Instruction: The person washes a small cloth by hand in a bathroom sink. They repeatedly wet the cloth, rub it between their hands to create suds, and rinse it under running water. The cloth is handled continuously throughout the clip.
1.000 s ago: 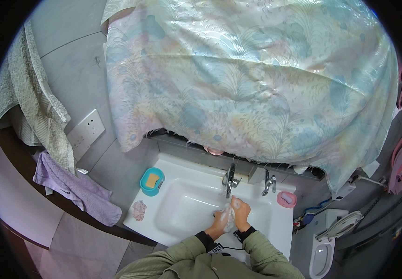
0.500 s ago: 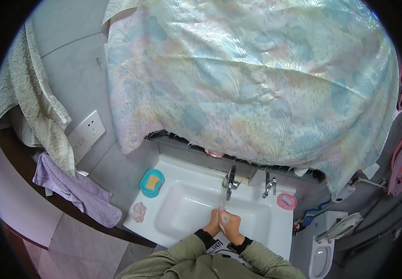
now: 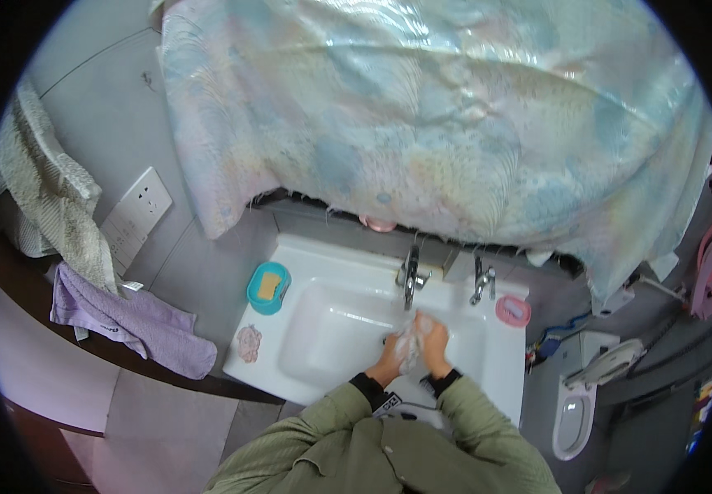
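My left hand [image 3: 390, 359] and my right hand [image 3: 432, 346] meet over the white washbasin [image 3: 307, 346], just below the dark chrome faucet [image 3: 409, 276]. White soap lather [image 3: 408, 346] lies between them and spreads over the fingers. The right hand points up toward the spout, and the left leans in against it from the side. Foam and motion blur hide how the fingers are bent. No separate object shows between the palms.
A blue soap dish [image 3: 269, 289] with a yellow bar sits at the basin's left; a pink dish [image 3: 513, 311] lies right of a second faucet [image 3: 483, 281]. Patterned cloth [image 3: 438, 123] hangs above. A purple towel [image 3: 134, 321] hangs left; a toilet [image 3: 574, 420] stands right.
My hands have moved up and slightly right, closer to the faucet. They have shifted from a tight clasp to a looser press, with more white lather showing.
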`<state>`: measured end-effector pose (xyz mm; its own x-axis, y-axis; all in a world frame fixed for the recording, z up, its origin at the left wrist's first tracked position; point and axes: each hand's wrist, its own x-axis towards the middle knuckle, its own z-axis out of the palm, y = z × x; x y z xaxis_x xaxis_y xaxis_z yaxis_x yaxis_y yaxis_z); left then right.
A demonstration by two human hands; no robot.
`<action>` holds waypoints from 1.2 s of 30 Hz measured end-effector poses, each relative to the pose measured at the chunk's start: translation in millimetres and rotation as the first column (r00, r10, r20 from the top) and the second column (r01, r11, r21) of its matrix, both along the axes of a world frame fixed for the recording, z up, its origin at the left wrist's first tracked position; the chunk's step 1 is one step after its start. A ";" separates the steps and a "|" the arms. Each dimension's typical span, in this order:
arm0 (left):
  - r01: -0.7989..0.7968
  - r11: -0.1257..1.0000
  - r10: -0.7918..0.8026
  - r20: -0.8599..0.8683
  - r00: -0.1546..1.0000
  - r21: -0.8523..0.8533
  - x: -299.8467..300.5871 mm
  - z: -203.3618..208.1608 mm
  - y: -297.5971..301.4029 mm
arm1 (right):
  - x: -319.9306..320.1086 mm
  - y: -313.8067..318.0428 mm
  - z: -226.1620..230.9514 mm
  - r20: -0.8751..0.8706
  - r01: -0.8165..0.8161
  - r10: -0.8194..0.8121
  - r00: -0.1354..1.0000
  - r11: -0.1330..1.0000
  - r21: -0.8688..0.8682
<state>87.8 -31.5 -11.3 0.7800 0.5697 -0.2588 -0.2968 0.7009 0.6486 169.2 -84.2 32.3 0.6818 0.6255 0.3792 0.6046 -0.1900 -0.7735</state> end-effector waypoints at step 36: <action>-0.013 0.935 0.103 -0.236 0.966 0.355 -38.8 69.6 17.0 | 13.3 -17.5 27.1 -0.860 -0.135 0.488 0.150 0.872 0.471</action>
